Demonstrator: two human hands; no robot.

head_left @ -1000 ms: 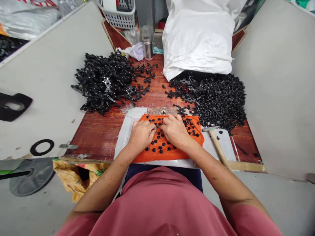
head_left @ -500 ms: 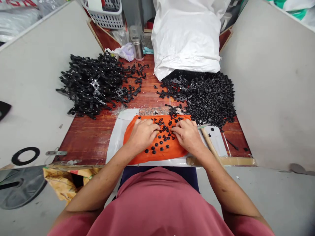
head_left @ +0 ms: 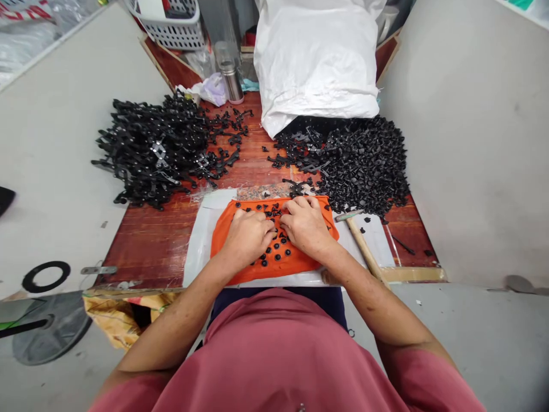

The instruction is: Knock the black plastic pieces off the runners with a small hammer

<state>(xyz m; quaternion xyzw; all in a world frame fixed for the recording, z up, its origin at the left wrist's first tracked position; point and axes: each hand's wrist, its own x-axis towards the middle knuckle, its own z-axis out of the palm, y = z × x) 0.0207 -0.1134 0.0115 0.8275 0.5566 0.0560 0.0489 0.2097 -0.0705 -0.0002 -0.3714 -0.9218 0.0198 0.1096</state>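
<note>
An orange cloth (head_left: 283, 264) lies flat at the table's front edge, with small round-headed black pieces (head_left: 277, 257) scattered over it. Several of them stand in loose rows, heads up. My left hand (head_left: 249, 233) rests at the left half of the cloth, fingers curled and thumb tip drawn in beside the pieces. Close to its right, my right hand (head_left: 303, 223) is bent over the middle of the cloth, fingertips down among the pieces. Whatever either hand pinches is too small or hidden to make out. A wooden-handled hammer (head_left: 363, 246) lies right of my right hand.
A tangled heap of black linked strips (head_left: 158, 149) sits at the left. At the right is a large pile of small black parts (head_left: 364, 166), partly under a white sack (head_left: 317, 63). A steel flask (head_left: 232, 83) and a basket (head_left: 171, 31) stand behind. Grey panels (head_left: 454, 149) flank the table.
My right hand has moved left over the scattered pieces, nearer my left hand, uncovering the hammer's head. My left hand stays in nearly the same place. The view has shifted slightly.
</note>
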